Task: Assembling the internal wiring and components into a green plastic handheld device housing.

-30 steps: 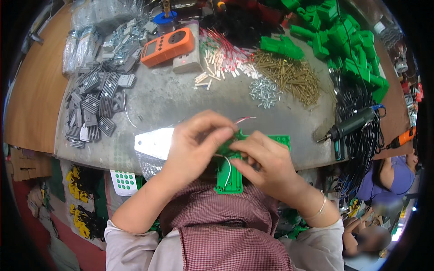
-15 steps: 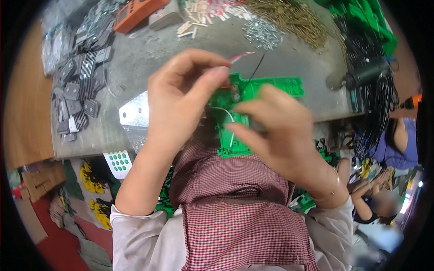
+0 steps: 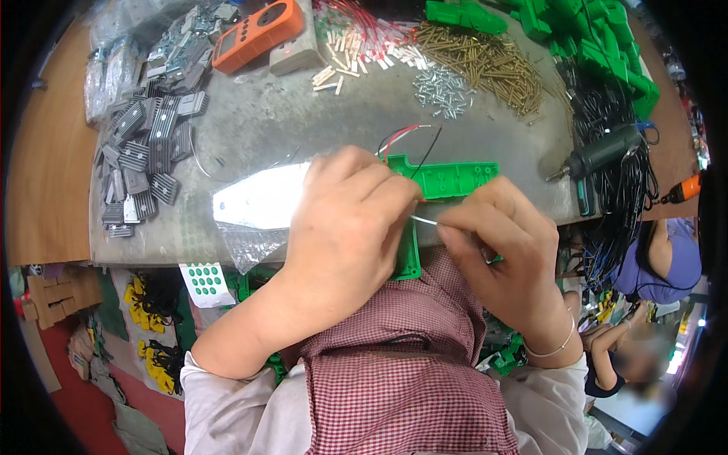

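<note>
A green plastic housing half (image 3: 459,180), hollow side up, lies at the table's near edge, partly over my lap. My left hand (image 3: 350,220) is closed over its left part, fingers curled round it; the fingertips and what lies under them are hidden. A thin white wire (image 3: 423,220) runs out from beside those fingers. Its other end is pinched between thumb and forefinger of my right hand (image 3: 504,254), just to the right. Red, white and black leads (image 3: 406,133) stick up behind the housing.
Grey finned metal blocks (image 3: 155,136) lie left, by a shiny metal plate (image 3: 262,199) in clear film. An orange meter (image 3: 258,34), silver screws (image 3: 444,92) and brass-coloured screws (image 3: 485,64) lie at the back. A power screwdriver (image 3: 603,154) rests right, near black cables; a person sits beyond.
My left hand has come down from the red lead onto the housing. My right hand has moved right and down and now pinches the white wire, drawn straight. The housing sits lower in view.
</note>
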The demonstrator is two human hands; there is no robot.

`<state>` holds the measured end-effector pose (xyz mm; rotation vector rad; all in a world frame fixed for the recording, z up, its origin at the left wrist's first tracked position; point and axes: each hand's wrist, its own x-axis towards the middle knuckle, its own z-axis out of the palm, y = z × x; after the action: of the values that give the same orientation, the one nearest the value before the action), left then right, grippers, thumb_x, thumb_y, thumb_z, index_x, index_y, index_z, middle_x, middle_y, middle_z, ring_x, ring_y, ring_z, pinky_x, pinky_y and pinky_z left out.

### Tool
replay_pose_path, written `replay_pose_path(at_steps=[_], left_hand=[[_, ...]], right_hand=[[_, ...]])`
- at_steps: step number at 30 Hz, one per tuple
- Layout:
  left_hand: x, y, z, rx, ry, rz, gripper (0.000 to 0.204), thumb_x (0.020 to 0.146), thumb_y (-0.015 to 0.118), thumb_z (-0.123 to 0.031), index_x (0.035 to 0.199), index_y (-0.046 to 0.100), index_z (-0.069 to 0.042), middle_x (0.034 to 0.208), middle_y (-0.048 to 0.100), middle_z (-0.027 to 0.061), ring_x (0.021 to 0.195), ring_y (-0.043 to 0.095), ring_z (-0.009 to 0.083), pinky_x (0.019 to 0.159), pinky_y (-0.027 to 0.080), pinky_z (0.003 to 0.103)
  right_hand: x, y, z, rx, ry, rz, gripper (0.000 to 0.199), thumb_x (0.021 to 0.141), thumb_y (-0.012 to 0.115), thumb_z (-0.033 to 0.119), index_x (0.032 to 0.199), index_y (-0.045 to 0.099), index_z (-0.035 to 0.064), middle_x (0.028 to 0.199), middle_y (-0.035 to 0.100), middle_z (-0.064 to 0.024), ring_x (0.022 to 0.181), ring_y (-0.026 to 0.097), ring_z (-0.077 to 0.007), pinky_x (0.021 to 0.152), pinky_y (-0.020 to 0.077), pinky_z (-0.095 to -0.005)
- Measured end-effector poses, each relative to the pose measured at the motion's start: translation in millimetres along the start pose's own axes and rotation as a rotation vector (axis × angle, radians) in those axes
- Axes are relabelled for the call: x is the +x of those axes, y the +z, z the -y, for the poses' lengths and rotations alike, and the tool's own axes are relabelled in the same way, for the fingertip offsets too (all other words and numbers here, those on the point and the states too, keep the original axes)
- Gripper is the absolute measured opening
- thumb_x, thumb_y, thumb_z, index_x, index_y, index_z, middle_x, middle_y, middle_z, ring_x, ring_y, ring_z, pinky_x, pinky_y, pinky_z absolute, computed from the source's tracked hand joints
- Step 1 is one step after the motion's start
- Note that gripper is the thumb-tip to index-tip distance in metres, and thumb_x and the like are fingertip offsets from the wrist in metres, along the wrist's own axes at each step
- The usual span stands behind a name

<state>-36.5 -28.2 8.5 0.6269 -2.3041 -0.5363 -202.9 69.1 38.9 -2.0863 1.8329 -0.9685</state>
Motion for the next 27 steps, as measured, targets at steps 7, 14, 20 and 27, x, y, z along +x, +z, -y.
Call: replay_pose_path(at_steps=[7, 14, 20, 27], left_hand=[[4.9, -2.0, -3.6, -0.183, -0.081, 0.021, 0.012, 0.077, 0.072, 0.000, 0.088, 0.069, -0.004, 0.083, 0.067, 0.0078, 0.085, 0.061, 0.0269, 0.076, 0.044, 0.038], [-0.8, 8.6, 4.6, -0.109, 0.061, -0.094, 0.022, 0.068, 0.073, -0.001, 0.089, 0.068, -0.005, 0.085, 0.065, 0.0067, 0.086, 0.061, 0.0264, 0.077, 0.047, 0.039], [-1.5, 20.8, 6.3, 0.129, 0.354, -0.238, 0.024, 0.064, 0.066, -0.014, 0.086, 0.066, -0.005, 0.082, 0.058, 0.0037, 0.087, 0.060, 0.0229, 0.074, 0.051, 0.037], [0.6, 17.7, 3.8, -0.122, 0.120, -0.145, 0.021, 0.063, 0.067, -0.011, 0.083, 0.065, -0.005, 0.081, 0.058, 0.0039, 0.086, 0.060, 0.0262, 0.070, 0.050, 0.037]], right_hand=[[4.7, 4.5, -15.7, -0.093, -0.151, -0.159, 0.015, 0.078, 0.074, 0.003, 0.091, 0.067, 0.0038, 0.080, 0.059, -0.0085, 0.068, 0.062, -0.0255, 0.057, 0.0502, -0.0340], [12.7, 8.9, -9.4, 0.207, 0.006, -0.080, 0.007, 0.083, 0.069, 0.001, 0.085, 0.062, 0.0023, 0.072, 0.054, -0.0050, 0.056, 0.052, -0.0162, 0.051, 0.0430, -0.0284], [4.7, 19.4, -34.2, 1.733, 0.992, 0.357, 0.013, 0.097, 0.050, 0.017, 0.094, 0.053, 0.0053, 0.067, 0.053, -0.0016, 0.045, 0.039, -0.0076, 0.039, 0.0275, -0.0224], [0.3, 16.5, -14.1, 0.292, 0.177, -0.036, 0.013, 0.098, 0.055, 0.012, 0.091, 0.057, 0.0019, 0.074, 0.060, -0.0035, 0.051, 0.054, -0.0101, 0.048, 0.0428, -0.0226]])
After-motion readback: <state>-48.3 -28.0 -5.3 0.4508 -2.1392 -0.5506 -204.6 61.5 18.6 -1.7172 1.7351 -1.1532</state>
